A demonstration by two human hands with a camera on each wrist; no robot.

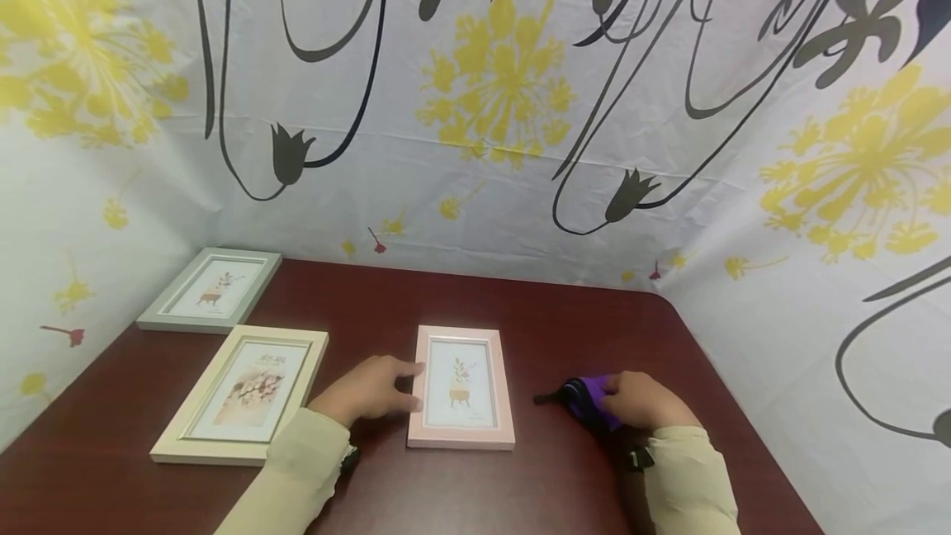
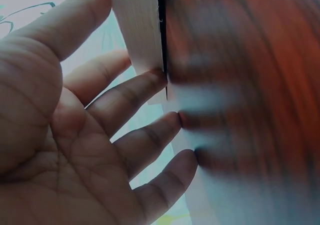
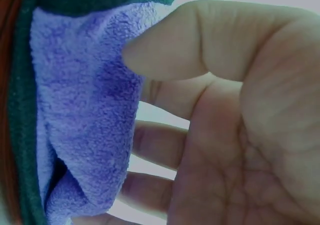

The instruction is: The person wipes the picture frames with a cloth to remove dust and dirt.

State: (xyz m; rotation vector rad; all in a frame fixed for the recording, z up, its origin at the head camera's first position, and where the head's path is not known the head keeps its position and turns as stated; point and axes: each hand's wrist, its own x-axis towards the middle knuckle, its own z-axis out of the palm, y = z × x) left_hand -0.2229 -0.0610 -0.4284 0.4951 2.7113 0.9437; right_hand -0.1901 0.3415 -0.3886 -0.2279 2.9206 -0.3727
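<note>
A small pink picture frame (image 1: 461, 441) lies flat on the table, with a plant-in-pot print behind its pane. My left hand (image 1: 371, 390) touches the frame's left edge with thumb and index finger. In the left wrist view the other fingers (image 2: 150, 140) spread loosely, their tips at the frame's side and the tabletop. Over to the right, my right hand (image 1: 645, 400) pinches a folded purple cloth (image 1: 594, 393) with dark edging and a dark loop. The thumb lies on the fuzzy cloth (image 3: 85, 95) in the right wrist view, the fingers behind it.
A larger cream picture frame (image 1: 315, 345) lies left of my left hand, its print showing flowers. Behind it, a grey-green frame (image 1: 156, 324) sits near the table's back left corner. Patterned white fabric (image 1: 357, 221) surrounds the dark red table (image 1: 565, 312) on three sides.
</note>
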